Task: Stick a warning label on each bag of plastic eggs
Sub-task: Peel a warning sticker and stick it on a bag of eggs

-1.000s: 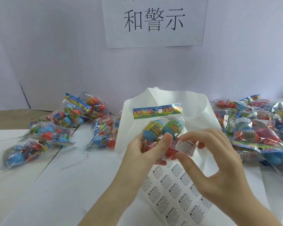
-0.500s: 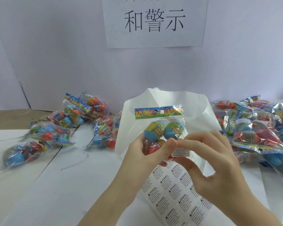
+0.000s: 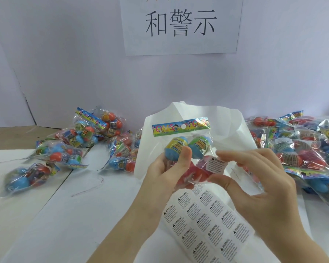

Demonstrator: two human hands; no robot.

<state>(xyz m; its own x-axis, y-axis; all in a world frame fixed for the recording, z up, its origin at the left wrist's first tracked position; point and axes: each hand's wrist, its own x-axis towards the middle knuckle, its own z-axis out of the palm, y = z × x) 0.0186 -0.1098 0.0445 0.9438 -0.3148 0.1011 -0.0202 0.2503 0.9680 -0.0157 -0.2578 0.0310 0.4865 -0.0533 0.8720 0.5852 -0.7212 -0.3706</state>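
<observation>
At centre: light, crinkly, slippery bag (image 3: 180,147) gripped by left hand (image 3: 165,168); label (image 3: 216,164) on, right hand (image 3: 254,179) loose at 3 o'clock; best held at stiff header.

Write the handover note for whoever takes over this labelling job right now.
Left hand: grips the held bag of plastic eggs, upright, thumb across its front.
Right hand: open, fingers apart just beside the warning label, not pinching it.
Done: that label sits on the bag's lower right front; pressing it down flat may be wise.
Sheet of warning labels: on the white paper below the hands, many left.
Left pile of bags and right pile of bags: which is labelled cannot be told.
Next: set this bag aside, take another.
</observation>
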